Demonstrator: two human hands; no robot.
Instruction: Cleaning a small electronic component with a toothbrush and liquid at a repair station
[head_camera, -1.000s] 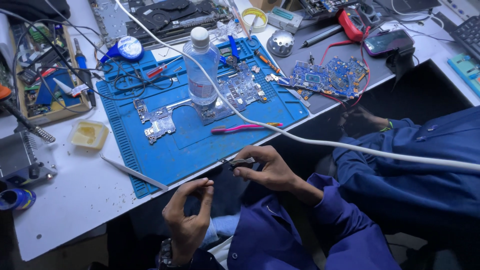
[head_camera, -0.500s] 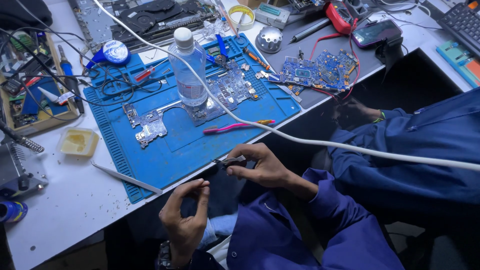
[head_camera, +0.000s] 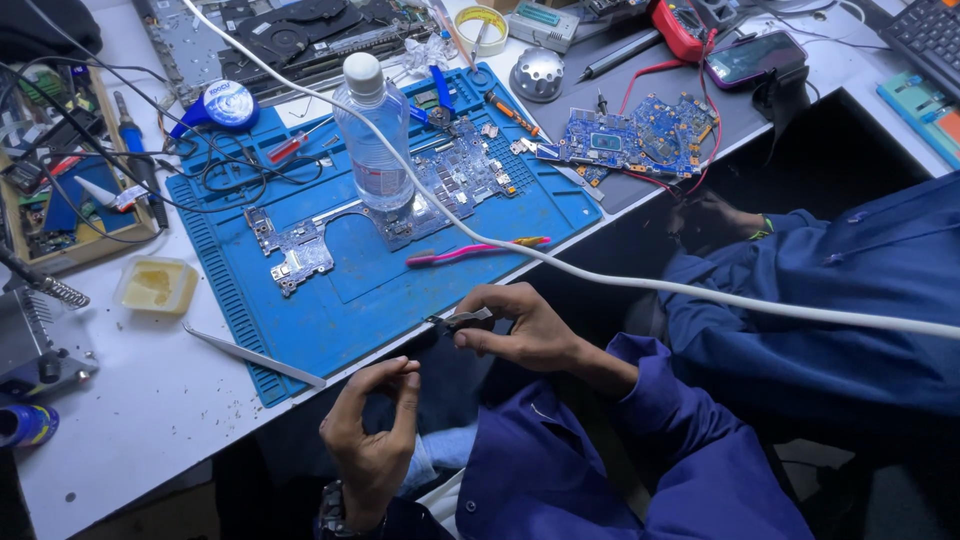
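Fingertips (head_camera: 404, 370) of left hand (head_camera: 368, 440) now pinched shut, right hand (head_camera: 520, 330) unchanged on tweezers (head_camera: 458, 320).

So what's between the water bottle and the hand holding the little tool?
In the head view, a pink toothbrush lies on the blue mat between the water bottle and the right hand; a white cable crosses there too.

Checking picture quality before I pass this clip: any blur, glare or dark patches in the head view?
Head view: even bright light, bench sharp; the right hand with its small tool and the left hand show crisp; slight glare on the bottle; area beneath the table falls dark; straight edges bend near the corners.
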